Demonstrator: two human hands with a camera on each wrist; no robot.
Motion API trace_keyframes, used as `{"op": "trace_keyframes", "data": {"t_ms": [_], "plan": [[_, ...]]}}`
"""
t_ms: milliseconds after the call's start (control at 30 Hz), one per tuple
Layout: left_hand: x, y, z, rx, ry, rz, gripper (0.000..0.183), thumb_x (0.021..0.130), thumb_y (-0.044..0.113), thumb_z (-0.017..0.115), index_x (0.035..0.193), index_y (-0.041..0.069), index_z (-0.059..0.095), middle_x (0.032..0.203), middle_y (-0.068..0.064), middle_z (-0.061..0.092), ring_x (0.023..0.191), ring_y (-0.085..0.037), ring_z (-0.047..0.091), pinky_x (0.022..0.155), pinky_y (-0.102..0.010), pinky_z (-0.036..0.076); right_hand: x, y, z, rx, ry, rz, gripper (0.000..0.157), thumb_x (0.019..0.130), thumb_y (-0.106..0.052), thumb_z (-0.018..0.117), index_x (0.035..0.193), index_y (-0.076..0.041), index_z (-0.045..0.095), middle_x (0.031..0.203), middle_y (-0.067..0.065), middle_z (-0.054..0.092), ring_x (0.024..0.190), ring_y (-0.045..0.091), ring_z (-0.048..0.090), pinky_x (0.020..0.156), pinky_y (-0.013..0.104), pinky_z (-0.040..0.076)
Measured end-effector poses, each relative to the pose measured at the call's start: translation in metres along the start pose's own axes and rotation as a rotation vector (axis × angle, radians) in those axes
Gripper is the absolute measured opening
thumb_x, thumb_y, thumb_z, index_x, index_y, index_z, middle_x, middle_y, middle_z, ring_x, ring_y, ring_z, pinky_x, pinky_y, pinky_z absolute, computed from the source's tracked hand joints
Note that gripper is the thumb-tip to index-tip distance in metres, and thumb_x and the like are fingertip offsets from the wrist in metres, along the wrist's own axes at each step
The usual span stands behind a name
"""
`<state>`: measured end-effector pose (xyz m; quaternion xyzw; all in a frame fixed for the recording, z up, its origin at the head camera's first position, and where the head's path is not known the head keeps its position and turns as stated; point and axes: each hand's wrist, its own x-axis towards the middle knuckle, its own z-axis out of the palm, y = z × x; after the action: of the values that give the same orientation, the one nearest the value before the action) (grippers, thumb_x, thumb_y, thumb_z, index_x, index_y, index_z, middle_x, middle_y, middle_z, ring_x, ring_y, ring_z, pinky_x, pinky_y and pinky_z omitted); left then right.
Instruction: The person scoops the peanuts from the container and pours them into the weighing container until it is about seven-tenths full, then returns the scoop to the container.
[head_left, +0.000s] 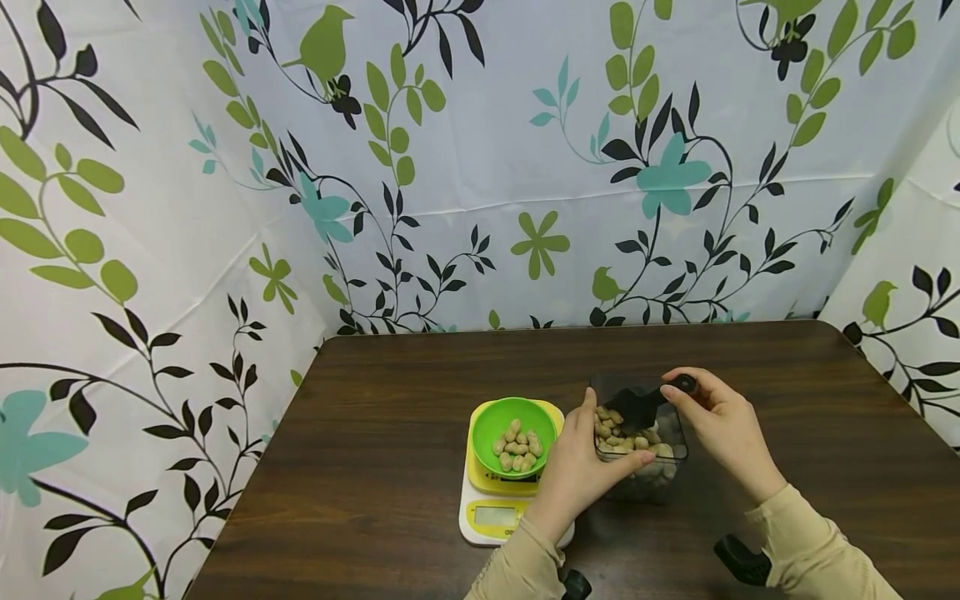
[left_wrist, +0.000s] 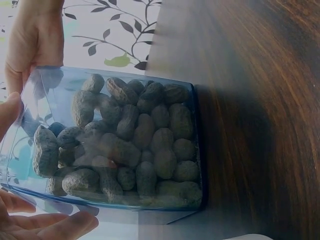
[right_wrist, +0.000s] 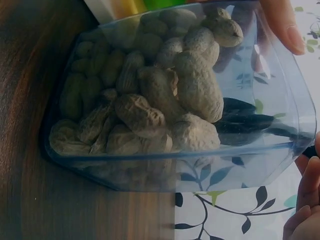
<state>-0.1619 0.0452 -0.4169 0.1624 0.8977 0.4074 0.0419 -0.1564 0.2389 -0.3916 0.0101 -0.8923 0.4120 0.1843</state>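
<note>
My left hand [head_left: 583,471] grips the near left side of a clear square container [head_left: 681,437], thumb along its front and fingers on its left wall. Unshelled peanuts [left_wrist: 145,130] fill its lower part. In the head view, my right hand [head_left: 723,421] pinches the handle of a black scoop [head_left: 636,408], whose head dips inside the container over the peanuts. The right wrist view shows the dark scoop [right_wrist: 245,117] through the clear wall, beside the nuts. Left of the container, a green bowl [head_left: 486,421] with several peanuts [head_left: 517,450] sits on a yellow and white kitchen scale [head_left: 471,521].
Everything stands on a dark brown wooden table [head_left: 360,467]. The scale's display [head_left: 495,516] faces the near side, partly beside my left wrist. A patterned curtain [head_left: 465,167] with leaves and birds hangs behind the table and along both sides.
</note>
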Motion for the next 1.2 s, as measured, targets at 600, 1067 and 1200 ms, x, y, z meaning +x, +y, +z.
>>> {"op": "trace_keyframes", "data": {"t_ms": [600,1067,1200], "plan": [[-0.001,0.001,0.0,0.028,0.016,0.014,0.102,0.075,0.065,0.063,0.151,0.018,0.014,0.145,-0.011,0.039,0.114,-0.028,0.058,0.083,-0.038,0.053,0.001,-0.005,0.008,-0.075,0.006,-0.055,0.025,0.088,-0.034,0.063,0.106,-0.016,0.063,0.057,-0.004,0.046,0.046,0.005,0.032,0.043,0.022,0.03],[-0.001,0.001,0.003,0.033,0.048,0.004,0.102,0.074,0.066,0.064,0.151,0.017,0.018,0.143,-0.011,0.041,0.101,-0.026,0.064,0.073,-0.031,0.054,0.0,0.002,0.014,0.03,-0.035,0.137,0.037,0.087,-0.044,0.062,0.108,-0.013,0.059,0.055,-0.01,0.049,0.041,0.007,0.026,0.038,0.025,0.026],[-0.001,0.002,0.003,0.038,0.05,0.011,0.101,0.074,0.064,0.065,0.151,0.016,0.018,0.143,-0.011,0.042,0.1,-0.027,0.064,0.072,-0.031,0.054,0.001,0.002,0.016,0.071,-0.024,0.203,0.041,0.086,-0.049,0.061,0.107,-0.014,0.058,0.07,-0.017,0.065,0.045,0.01,0.028,0.039,0.028,0.027]]}}
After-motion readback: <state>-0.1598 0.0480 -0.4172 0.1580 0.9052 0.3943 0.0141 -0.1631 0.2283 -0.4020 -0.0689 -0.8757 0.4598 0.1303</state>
